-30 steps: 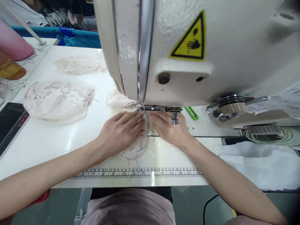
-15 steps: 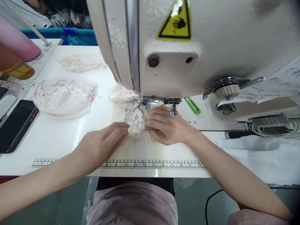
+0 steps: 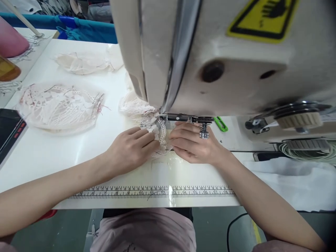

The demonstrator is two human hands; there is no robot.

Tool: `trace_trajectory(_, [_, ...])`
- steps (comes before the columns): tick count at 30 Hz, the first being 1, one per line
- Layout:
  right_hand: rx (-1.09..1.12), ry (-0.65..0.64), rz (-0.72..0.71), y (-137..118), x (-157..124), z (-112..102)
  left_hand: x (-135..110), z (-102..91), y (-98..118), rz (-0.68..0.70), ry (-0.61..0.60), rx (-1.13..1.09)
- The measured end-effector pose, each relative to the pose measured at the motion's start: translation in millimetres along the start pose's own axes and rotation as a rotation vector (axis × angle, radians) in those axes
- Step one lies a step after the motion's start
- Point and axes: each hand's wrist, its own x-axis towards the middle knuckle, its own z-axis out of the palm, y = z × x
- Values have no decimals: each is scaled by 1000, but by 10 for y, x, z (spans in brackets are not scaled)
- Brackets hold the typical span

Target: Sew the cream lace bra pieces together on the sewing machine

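A small piece of white lace (image 3: 160, 133) lies on the white table (image 3: 60, 150) under the presser foot (image 3: 168, 119) of a cream sewing machine (image 3: 223, 59). My left hand (image 3: 130, 148) lies on the lace's left side, fingers curled down onto it. My right hand (image 3: 194, 143) presses the lace's right edge just in front of the foot, fingers bent and close together. More lace (image 3: 132, 106) trails behind the needle to the left. The needle itself is hidden by the machine head.
Two heaps of lace pieces (image 3: 56, 106) (image 3: 84, 63) lie at the left. A black phone (image 3: 9, 131) is at the left edge, a green clip (image 3: 221, 123) right of the foot, white cloth (image 3: 294, 183) at the right. A printed ruler (image 3: 154, 191) runs along the front edge.
My left hand, which had drawn back toward the ruler half a second ago, has returned onto the lace beside the foot. My view has moved closer to the machine head.
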Motion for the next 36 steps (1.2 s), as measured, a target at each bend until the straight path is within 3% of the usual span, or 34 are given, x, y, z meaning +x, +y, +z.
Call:
trace_trajectory(4, [-16,-92,45,-38,11,100,-35,55,12,5,88,-18])
trace_trajectory(8, [-126,-85,46,-113,32,144,-32,64,22,-29,94,-36])
trace_trajectory(11, [-63,-92,33,-120,25,129,-19,55,21,-16,113,3])
trace_trajectory(16, [69,-7,6,-67,13,112,-18,26,15,59,134,145])
trace_trajectory(21, [161,107,5,-60,51,124,-66,67,33,59,129,47])
trace_trajectory(25, [153,94,19,-68,69,119,-101,109,42,18,74,-14])
trace_trajectory(36, [88,64,17,-58,72,93,-84,126,51,3,100,-18])
